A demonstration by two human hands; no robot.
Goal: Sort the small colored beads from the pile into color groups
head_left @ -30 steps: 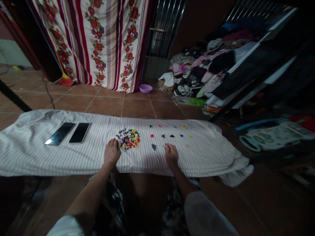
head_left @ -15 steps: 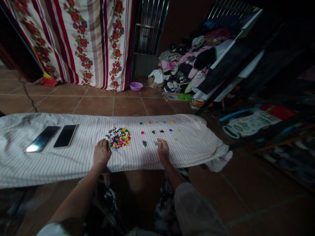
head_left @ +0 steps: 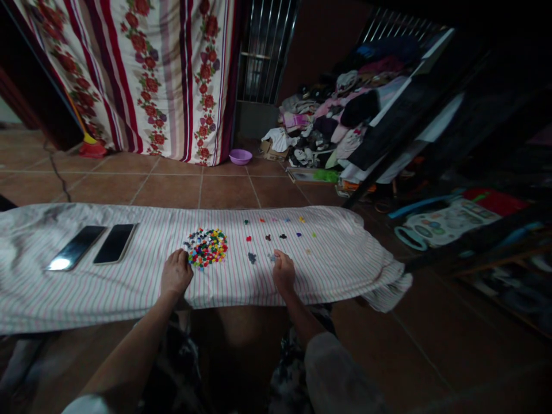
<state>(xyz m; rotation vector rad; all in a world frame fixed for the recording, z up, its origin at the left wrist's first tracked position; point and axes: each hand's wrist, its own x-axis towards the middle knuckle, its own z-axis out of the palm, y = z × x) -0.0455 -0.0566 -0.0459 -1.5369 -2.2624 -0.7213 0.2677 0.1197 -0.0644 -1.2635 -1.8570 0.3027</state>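
A round pile of small multicoloured plastic pieces point(head_left: 207, 247) lies on a striped cloth point(head_left: 233, 282). At the pile's left edge rests my left hand point(head_left: 176, 271), its fingers curled down; whatever lies under them is hidden. My right hand point(head_left: 283, 272) is closed in a pinch beside a small group of light grey pieces point(head_left: 271, 257); I cannot make out what is between its fingertips. Left of that group is a dark grey cluster point(head_left: 252, 258). Farther back are little single-colour groups in rows, among them red point(head_left: 248, 238), black point(head_left: 283, 236) and yellow point(head_left: 302, 219).
Two dark-screened phones point(head_left: 76, 247) point(head_left: 114, 244) lie at the left of the cloth. Beyond it, a purple basin point(head_left: 240, 156) stands on the tiled floor by a floral curtain point(head_left: 172, 86). A heap of clothes point(head_left: 328, 118) and a toy-like panel point(head_left: 452, 221) are at the right.
The camera view has tilted slightly, so the cloth sits a little lower. Both hands stay at about the same places, the right one still pinched by the light grey pieces.
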